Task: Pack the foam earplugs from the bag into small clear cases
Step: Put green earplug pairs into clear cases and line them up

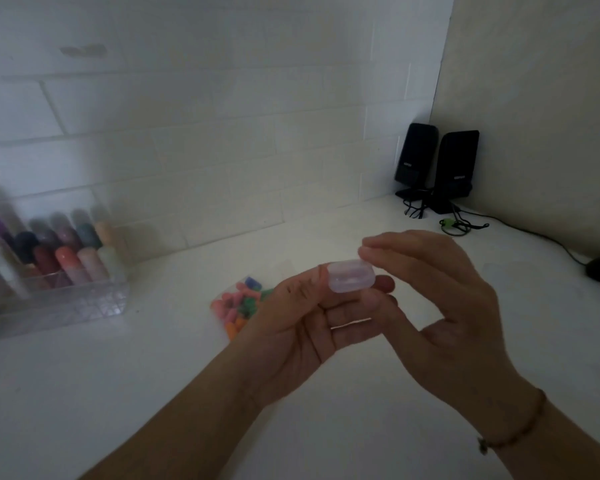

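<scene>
I observe both hands raised above the white tabletop (326,427), meeting over one small clear case (351,276). The left hand (302,327) holds the case from below, its thumb and curled fingers wrapped about the case's near and left sides. The right hand (440,299) pinches the case's upper right edge between thumb and fingertips; a beaded bracelet (520,431) sits on that wrist. I cannot tell whether the case lid is latched, nor whether anything lies inside. The bag of foam earplugs (238,304) lies flat on the table just behind the left hand, showing pink, orange, green and blue pieces. At far left stands a clear organiser (59,299) holding coloured tubes. In the right rear corner stand two black speakers (437,166) with trailing cables.
</scene>
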Tool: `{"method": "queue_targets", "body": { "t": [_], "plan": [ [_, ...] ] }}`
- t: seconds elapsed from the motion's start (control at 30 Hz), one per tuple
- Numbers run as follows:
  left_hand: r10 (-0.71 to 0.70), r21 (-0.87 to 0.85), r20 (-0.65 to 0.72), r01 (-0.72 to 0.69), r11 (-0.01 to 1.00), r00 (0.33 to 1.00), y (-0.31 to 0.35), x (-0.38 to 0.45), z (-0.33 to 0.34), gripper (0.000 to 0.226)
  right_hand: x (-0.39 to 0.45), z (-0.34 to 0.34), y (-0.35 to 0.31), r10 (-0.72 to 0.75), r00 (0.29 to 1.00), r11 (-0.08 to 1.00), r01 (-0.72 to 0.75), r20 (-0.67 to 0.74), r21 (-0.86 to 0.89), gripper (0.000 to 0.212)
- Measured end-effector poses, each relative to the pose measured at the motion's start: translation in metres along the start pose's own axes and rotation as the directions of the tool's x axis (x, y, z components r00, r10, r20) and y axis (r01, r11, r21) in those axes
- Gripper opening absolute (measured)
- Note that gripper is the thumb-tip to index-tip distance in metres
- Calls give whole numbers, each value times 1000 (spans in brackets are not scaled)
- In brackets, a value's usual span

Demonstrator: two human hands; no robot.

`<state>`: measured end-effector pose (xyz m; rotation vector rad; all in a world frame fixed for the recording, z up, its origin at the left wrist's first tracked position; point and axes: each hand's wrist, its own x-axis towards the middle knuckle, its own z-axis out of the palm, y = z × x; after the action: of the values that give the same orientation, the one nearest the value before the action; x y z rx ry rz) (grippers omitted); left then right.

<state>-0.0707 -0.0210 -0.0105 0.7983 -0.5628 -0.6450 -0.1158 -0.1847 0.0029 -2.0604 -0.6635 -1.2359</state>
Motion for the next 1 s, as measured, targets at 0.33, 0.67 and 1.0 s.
{"method": "queue_targets", "body": {
  "t": [0.33,0.67,1.0],
  "plan": [
    [57,0,-76,-57,998,995,-1,2,1,52,-2,-2,-1,-41,999,997,41,-11,-70,9],
    [63,66,-86,-57,996,994,-2,3,-2,43,0,-3,0,25,1000,999,-25,1,-43,13],
    [26,-51,-130,-33,998,991,-8,2,2,83,-2,-7,6,-17,999,1000,18,38,-16,4]
  ]
}}
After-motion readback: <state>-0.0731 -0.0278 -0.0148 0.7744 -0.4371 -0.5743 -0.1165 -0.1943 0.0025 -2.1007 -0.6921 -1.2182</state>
